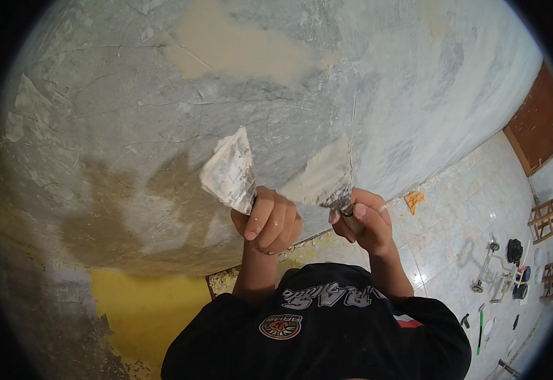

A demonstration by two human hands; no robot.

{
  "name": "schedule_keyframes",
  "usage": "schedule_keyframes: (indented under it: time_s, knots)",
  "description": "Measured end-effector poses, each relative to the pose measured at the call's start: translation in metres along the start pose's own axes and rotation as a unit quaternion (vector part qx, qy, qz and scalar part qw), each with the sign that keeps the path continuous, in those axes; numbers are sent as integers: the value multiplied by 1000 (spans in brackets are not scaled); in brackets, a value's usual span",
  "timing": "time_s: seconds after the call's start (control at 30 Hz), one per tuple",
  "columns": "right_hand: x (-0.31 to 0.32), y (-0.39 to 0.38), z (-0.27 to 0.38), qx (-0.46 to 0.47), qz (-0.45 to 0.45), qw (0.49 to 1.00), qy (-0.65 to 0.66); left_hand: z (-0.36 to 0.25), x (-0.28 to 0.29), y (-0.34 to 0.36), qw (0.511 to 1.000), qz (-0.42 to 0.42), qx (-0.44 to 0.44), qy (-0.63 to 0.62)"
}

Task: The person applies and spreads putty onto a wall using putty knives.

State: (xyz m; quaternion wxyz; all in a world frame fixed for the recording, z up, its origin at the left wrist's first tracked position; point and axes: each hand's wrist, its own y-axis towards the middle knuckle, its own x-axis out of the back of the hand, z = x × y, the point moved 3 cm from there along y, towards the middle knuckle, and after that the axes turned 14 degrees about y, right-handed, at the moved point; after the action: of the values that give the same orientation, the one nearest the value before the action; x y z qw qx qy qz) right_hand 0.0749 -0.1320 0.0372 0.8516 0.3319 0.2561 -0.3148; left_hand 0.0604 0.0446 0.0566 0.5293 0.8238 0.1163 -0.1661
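Note:
My left hand is closed round the handle of a putty knife, whose blade points up and carries thick whitish putty. In my right hand I grip the handle of a wider putty knife; its blade tilts up to the left and is smeared with beige putty. The two blades are apart, both in front of a grey plastered wall. A damp-looking beige putty patch spreads over the upper part of the wall. Whether either blade touches the wall, I cannot tell.
Pale floor tiles stretch along the right. An orange scrap lies by the wall's foot. Further right are a metal frame with wheels, a green-handled tool and wooden racks. At lower left stands a yellow wall section.

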Motion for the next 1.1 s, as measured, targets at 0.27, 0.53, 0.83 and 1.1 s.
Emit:
schedule_keyframes:
  time_s: [0.27,0.53,0.83,1.1]
  knots:
    - [14,-13,25,226,-134,882,-391,-23,-15,-30,765,-408,173,468]
    - [-27,-2,44,349,-98,736,-571,-20,-13,-25,638,-420,186,618]
    - [-29,-10,69,308,-121,727,-602,-40,-21,-35,640,-535,90,544]
    - [-52,97,55,358,-121,768,-518,-35,-35,-36,661,-516,57,541]
